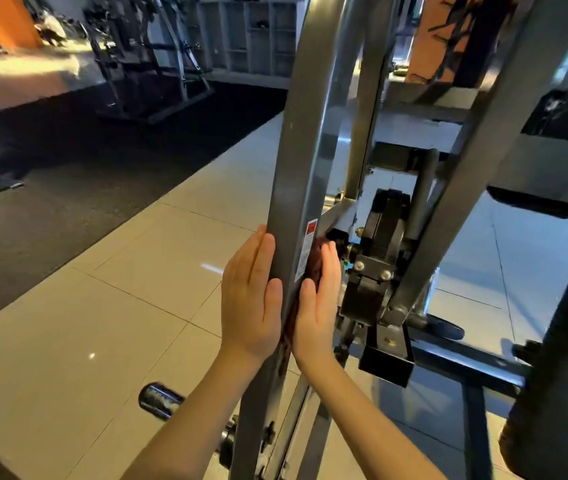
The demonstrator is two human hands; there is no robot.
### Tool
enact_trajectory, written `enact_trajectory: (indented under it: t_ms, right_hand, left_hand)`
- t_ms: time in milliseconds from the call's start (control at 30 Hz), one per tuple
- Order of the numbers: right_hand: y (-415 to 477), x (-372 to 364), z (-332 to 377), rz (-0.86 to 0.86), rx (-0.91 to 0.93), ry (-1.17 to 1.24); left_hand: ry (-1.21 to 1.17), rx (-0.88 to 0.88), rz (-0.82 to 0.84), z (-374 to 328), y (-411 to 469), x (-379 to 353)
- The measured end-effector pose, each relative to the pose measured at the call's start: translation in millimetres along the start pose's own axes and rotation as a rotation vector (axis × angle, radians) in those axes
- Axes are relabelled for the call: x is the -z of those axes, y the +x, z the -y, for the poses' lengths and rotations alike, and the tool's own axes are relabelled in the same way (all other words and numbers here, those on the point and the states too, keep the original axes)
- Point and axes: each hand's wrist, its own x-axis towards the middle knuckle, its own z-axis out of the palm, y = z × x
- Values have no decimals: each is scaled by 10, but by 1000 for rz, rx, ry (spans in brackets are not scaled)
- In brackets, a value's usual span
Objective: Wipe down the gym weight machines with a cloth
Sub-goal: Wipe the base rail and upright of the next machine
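A grey steel upright (296, 161) of a weight machine runs from top centre down to the bottom of the view. My left hand (249, 296) lies flat against its left face with straight fingers. My right hand (317, 299) presses a dark reddish cloth (312, 263) flat against the upright's right face, just beside a white and red warning label (305, 251). Most of the cloth is hidden between my palm and the steel; a strip of it shows below my hands.
Behind the upright sit a black pivot block with bolts (376, 265), a second slanted steel beam (476, 161) and a dark pad (559, 375) at right. A chrome peg (159, 400) sticks out low left. Beige floor tiles and a black rubber mat (85, 168) lie left.
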Motion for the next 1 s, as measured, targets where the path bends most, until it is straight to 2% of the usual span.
enact_trajectory:
  t_ms: [133,300,500,1000]
  right_hand:
    - [209,-64,182,-93,-18,-4]
    - [-343,-78,-19,-61,96,-32]
    - [-256,-84,-81,-123,13,-11]
    - [-331,-66,-136,-64,63,13]
  left_hand:
    - [-37,-24,-12,38,2,-33]
    - [-119,-39,-34,37,12,-42]
    - [-174,-43,-20,42,16,-53]
    - [-159,-13,12,31,-6,-17]
